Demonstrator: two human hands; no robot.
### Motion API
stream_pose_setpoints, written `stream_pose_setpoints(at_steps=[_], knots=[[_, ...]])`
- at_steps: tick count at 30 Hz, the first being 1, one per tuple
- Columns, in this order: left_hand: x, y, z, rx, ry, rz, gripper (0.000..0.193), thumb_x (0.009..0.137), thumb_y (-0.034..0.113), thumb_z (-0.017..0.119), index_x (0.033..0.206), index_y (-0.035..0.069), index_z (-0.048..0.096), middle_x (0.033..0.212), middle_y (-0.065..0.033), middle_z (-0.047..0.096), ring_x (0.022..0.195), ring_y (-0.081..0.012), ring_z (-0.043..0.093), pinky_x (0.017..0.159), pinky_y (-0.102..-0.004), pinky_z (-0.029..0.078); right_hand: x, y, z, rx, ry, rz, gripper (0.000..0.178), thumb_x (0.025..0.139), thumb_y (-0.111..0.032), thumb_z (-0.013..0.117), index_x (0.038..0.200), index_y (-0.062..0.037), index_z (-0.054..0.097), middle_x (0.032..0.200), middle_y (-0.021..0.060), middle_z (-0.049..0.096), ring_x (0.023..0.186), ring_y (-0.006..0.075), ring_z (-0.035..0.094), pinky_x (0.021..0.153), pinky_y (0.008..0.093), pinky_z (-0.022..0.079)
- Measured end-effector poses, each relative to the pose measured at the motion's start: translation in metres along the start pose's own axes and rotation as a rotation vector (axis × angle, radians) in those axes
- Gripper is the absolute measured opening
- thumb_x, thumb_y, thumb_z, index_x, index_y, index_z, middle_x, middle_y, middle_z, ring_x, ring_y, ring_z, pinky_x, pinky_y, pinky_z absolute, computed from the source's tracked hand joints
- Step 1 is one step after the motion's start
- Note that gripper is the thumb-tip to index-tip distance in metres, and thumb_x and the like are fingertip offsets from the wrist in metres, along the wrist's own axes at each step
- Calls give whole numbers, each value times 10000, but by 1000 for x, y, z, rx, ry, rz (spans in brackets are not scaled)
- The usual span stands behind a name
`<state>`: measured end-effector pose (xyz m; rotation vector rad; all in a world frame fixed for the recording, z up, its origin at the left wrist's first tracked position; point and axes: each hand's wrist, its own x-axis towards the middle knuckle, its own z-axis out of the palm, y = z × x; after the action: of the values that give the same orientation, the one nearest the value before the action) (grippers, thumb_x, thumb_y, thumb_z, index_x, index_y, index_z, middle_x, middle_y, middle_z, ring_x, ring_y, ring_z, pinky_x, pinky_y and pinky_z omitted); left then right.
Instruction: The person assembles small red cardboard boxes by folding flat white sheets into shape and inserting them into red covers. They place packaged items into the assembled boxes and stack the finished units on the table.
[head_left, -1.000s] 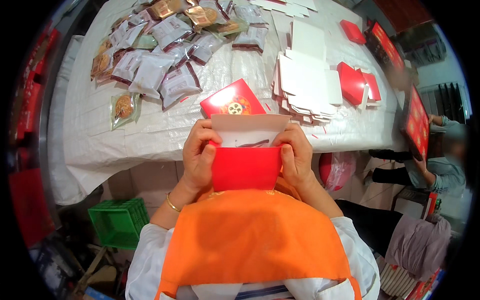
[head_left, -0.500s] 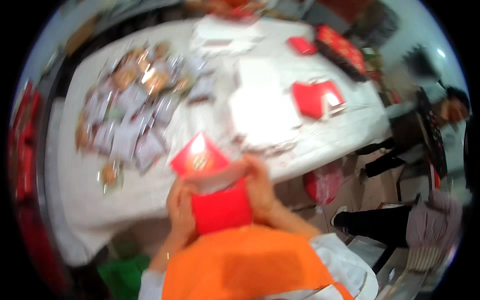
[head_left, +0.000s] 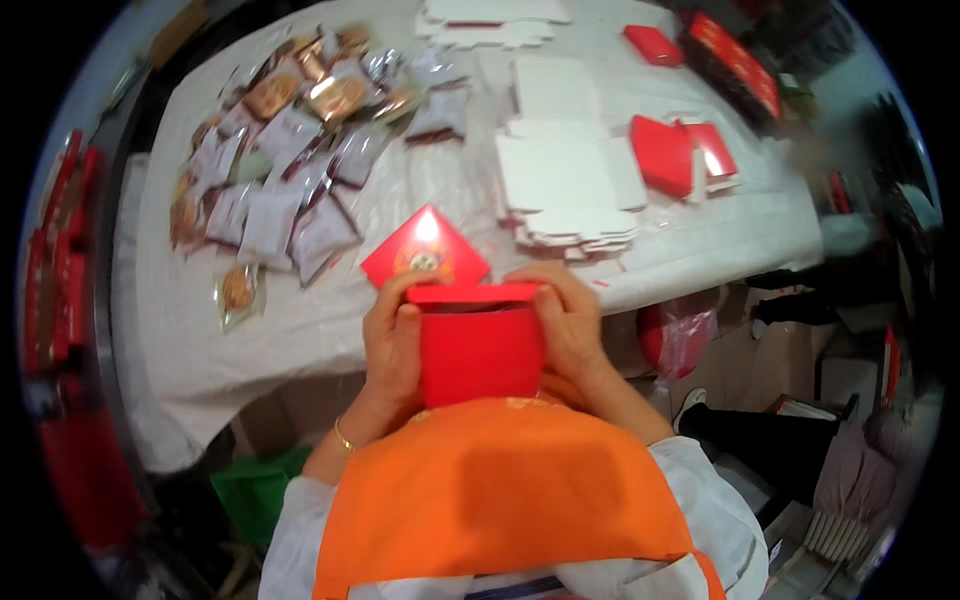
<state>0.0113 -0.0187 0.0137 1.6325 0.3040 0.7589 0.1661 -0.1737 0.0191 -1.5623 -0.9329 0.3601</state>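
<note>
A red cardboard box (head_left: 482, 355) is held up against my orange apron, between both hands. My left hand (head_left: 393, 340) grips its left side, thumb upright along the edge. On the opposite side, my right hand (head_left: 572, 325) holds it with fingers at the top corner. Along the upper edge runs a folded red flap, with a thin dark gap beneath it. Just beyond, a shiny red square piece (head_left: 428, 243) with a round gold emblem lies on the table; whether it joins the box is hidden.
Wrapped snack packets (head_left: 270, 225) are heaped at the left, with one clear packet (head_left: 238, 292) apart. Flat white cartons (head_left: 570, 180) are stacked right of centre. Red folded cartons (head_left: 665, 155) and a patterned red box (head_left: 732, 65) lie farther right. A green crate (head_left: 258, 490) stands below.
The pale inner flap that stood up between my hands is now folded over, showing red along the box's top edge. The view has shifted, and the table sits higher in it.
</note>
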Motion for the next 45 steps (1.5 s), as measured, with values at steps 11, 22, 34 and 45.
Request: stream_pose_setpoints(at_steps=[11, 22, 34, 45], knots=[[-2, 21, -11, -44, -95, -100, 285, 1053, 155, 394, 1151, -17, 599, 1221, -173, 631, 1132, -213, 596, 1001, -333, 447, -13, -13, 12, 170, 38, -3, 242, 999, -70, 458, 1088, 49, 649, 1090, 164, 683, 1035, 229, 643, 909, 323, 490], [-18, 6, -17, -34, -113, 4, 400, 1064, 308, 402, 1151, -18, 617, 1280, -209, 594, 1137, -276, 605, 993, -388, 450, -17, -3, 9, 106, -71, -161, 372, 1039, -254, 433, 1114, 37, 653, 1132, 203, 678, 1063, 305, 638, 941, 375, 481], [-25, -5, -7, -73, 9, 18, 318, 1045, 271, 447, 1136, 16, 612, 1228, -176, 608, 1148, -275, 561, 1019, -386, 406, -18, -9, 18, 410, -111, 103, 398, 1043, -280, 386, 1122, 12, 645, 1258, 180, 595, 1194, 274, 540, 1040, 389, 399], [-31, -11, 3, -75, 17, 30, 239, 1044, 229, 450, 1185, 42, 499, 1273, -168, 522, 1193, -268, 489, 1056, -401, 356, -15, -19, 27, 142, -49, 10, 218, 959, -79, 450, 1096, 2, 600, 1221, 168, 591, 1127, 291, 571, 1002, 385, 426]])
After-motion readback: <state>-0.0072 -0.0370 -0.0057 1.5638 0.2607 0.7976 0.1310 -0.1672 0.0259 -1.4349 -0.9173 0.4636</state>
